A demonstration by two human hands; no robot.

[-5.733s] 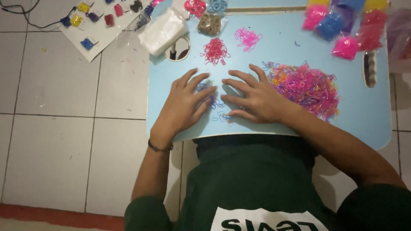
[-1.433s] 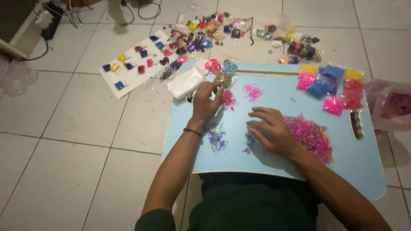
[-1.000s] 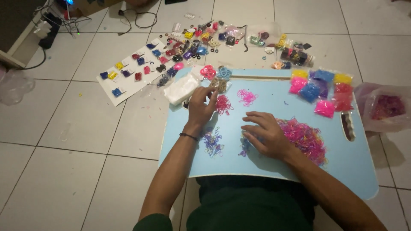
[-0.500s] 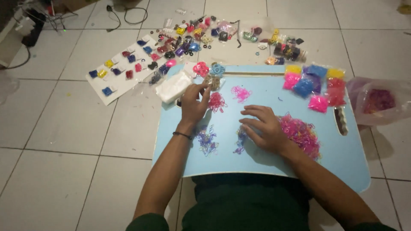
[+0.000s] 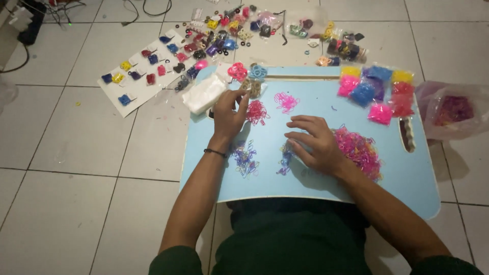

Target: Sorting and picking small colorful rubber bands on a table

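Note:
A light blue lap table point(image 5: 316, 188) lies across my lap, strewn with tiny rubber bands. My left hand point(image 5: 227, 114) reaches to its far left, fingers spread, fingertips by a small red pile of bands point(image 5: 257, 112) and a brownish bundle point(image 5: 252, 87). My right hand point(image 5: 316, 145) rests flat on the table's middle, fingers apart, beside a large heap of pink bands point(image 5: 359, 150). Two small purple clusters point(image 5: 245, 159) lie between my hands. A loose pink cluster point(image 5: 286, 102) sits further back. Neither hand visibly holds anything.
Small bags of pink, blue, yellow and red bands point(image 5: 377, 94) line the table's far right. A stack of clear bags point(image 5: 204, 94) overhangs the far left corner. A white card of coloured items point(image 5: 145, 71) and many scattered packets point(image 5: 265, 28) lie on the tiled floor. A plastic bag point(image 5: 451, 112) sits right.
My left hand has stretched from the table's middle to the far left by the red pile. My right hand stays beside the pink heap. The camera has tilted to show more floor.

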